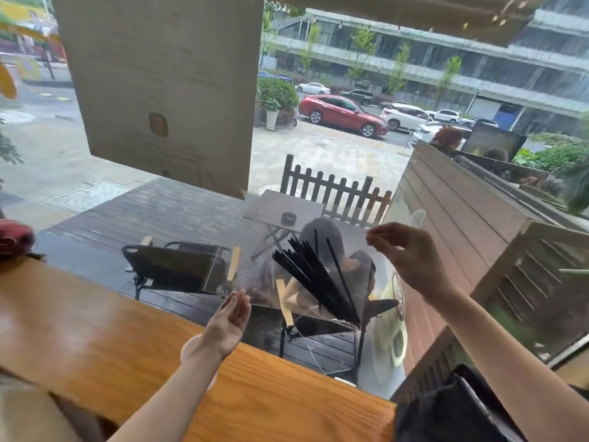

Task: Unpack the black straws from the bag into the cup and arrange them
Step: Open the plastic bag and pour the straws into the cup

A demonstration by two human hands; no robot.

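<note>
At frame centre, the thin black plastic straws (318, 275) already fan inside a clear acrylic container (287, 279) on the wooden bench (95, 330); tidying remains. Left hand (228, 323) open, empty; right hand (404, 253) pinched, apparently empty.

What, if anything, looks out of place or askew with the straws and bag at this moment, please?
The black straws are not bundled: they fan out at a slant inside the clear bag, which is held up in the air between the left hand and right hand.

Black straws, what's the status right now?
Left hand open, empty. Right hand pinching the clear bag top. Black straws fanned inside. Cup mostly hidden behind left wrist.
</note>
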